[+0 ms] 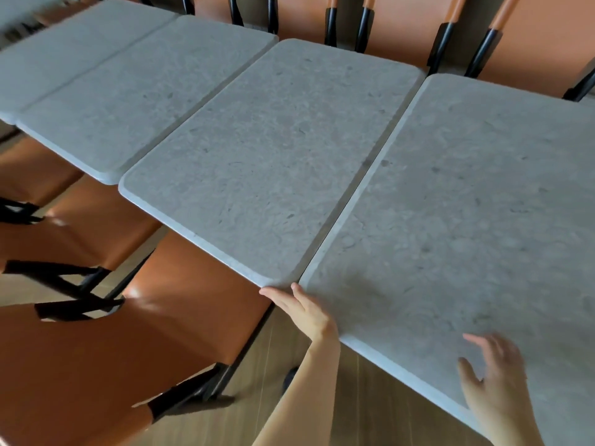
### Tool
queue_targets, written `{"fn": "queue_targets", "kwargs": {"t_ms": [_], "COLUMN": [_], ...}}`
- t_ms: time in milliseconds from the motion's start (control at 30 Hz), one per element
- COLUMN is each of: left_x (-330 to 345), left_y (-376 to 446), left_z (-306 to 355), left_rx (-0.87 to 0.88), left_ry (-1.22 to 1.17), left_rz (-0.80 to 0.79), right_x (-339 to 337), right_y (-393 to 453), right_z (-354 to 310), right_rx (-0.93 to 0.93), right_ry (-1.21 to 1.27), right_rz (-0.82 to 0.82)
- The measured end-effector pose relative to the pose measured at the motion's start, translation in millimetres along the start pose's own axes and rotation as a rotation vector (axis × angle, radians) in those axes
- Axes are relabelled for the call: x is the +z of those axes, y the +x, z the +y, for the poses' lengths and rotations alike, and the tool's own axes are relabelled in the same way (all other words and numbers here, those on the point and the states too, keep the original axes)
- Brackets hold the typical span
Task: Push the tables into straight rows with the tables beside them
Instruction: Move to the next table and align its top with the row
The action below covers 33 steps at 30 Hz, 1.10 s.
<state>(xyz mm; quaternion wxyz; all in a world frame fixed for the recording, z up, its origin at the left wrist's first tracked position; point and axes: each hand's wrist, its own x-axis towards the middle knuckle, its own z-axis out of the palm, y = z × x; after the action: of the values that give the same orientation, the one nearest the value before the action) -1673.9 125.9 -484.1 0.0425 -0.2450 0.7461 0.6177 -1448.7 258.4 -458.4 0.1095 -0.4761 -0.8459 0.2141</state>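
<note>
At the seam, my left hand (302,309) lies flat on both tabletop (467,220) corners, checking alignment; right hand (495,378) hovers spread.

Four grey stone-look tables run from upper left to right. The left hand (304,309) touches the near corners where the middle table (264,156) meets the right table (467,204). The right hand (492,378), blurred, fingers spread, hovers at lower right. Orange chairs (180,300) flank both sides.
</note>
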Motion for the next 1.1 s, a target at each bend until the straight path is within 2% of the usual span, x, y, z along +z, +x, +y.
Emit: {"fn": "queue_targets", "kwargs": {"t_ms": [200,300,533,667,700,800,867,900,933,1000,1033,1067,1100], "left_x": [1,4,9,8,10,10,0,-6,-12,-24,-27,-27,-22], "left_y": [0,5,0,-2,0,3,3,3,1,-9,-14,-14,-11], "left_z": [-11,-10,-3,0,1,-5,-14,-18,-21,-24,-24,-21,-15], "left_rx": [0.037,0.040,0.058,0.058,0.061,0.113,0.347,0.564,0.838,1.349,1.489,1.554,1.583], "left_ry": [0.003,0.066,0.209,0.257,0.278,0.437,0.695,0.818,0.917,1.093,1.181,1.253,1.313], "left_rz": [0.020,0.039,0.079,0.062,0.055,0.050,-0.033,-0.117,-0.254,-0.698,-0.923,-1.080,-1.157], "right_x": [0,6,6,4,4,8,9,10,10,7,6,5,5], "right_y": [0,-2,4,-6,-6,-5,-10,-11,-12,-12,-13,-14,-15], "right_z": [66,72,81,83,82,84,85,85,85,84,83,83,83], "right_rx": [-0.258,-0.267,-0.330,-0.733,-0.786,-0.752,-0.697,-0.683,-0.669,-0.645,-0.638,-0.632,-0.625], "right_ry": [-0.219,-0.200,-0.193,-0.213,-0.249,-0.352,-0.384,-0.391,-0.393,-0.391,-0.400,-0.410,-0.412], "right_rz": [0.159,0.176,0.112,0.056,0.039,-0.013,-0.037,-0.030,-0.026,-0.045,-0.056,-0.064,-0.068]}}
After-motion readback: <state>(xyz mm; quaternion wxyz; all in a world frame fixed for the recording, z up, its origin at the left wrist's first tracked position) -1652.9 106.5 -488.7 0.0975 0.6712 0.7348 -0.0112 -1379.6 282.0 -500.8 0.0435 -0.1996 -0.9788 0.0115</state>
